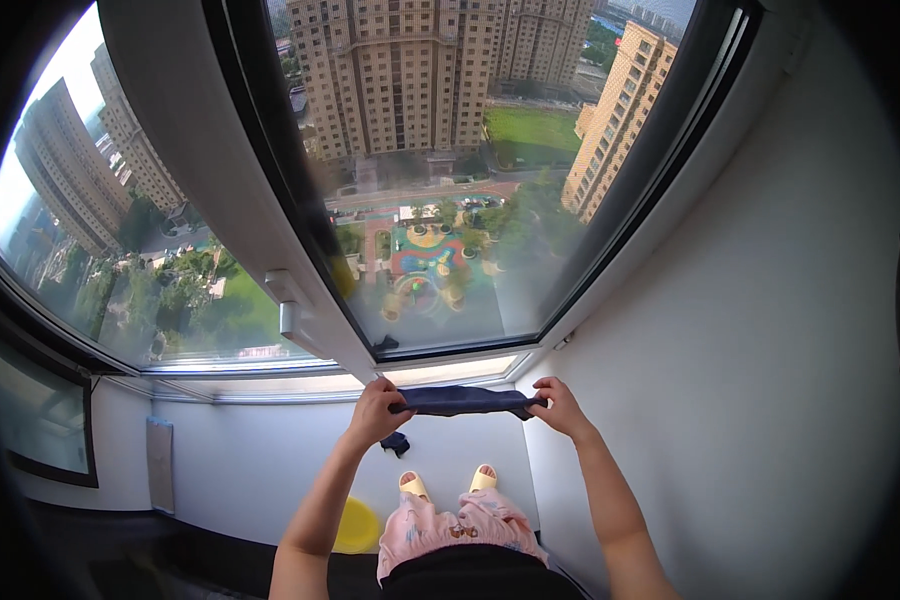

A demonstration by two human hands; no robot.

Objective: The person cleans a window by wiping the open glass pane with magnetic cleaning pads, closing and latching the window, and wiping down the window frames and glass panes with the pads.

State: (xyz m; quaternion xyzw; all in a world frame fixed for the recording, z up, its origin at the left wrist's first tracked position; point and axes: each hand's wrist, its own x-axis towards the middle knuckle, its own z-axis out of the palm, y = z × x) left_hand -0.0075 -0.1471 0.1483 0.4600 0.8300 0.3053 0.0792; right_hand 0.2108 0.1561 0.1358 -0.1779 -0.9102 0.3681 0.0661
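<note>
A dark navy cloth (462, 400), folded or rolled into a long narrow strip, is stretched level between my two hands in front of the window. My left hand (377, 412) pinches its left end between thumb and fingers. At the other end, my right hand (560, 407) grips a corner, with a small flap hanging just inside the fingers. Whether the cloth is a garment or a rag, I cannot tell. Below my left hand shows a small dark crumpled piece (396, 443), seemingly on the pale floor.
A tall window (450, 250) with a white frame and handle (288, 318) rises ahead, buildings and a playground far below. A white wall (730, 330) stands close on the right. Near my feet in yellow slippers (413, 485) is a yellow basin (356, 527). A grey panel (160, 465) leans at left.
</note>
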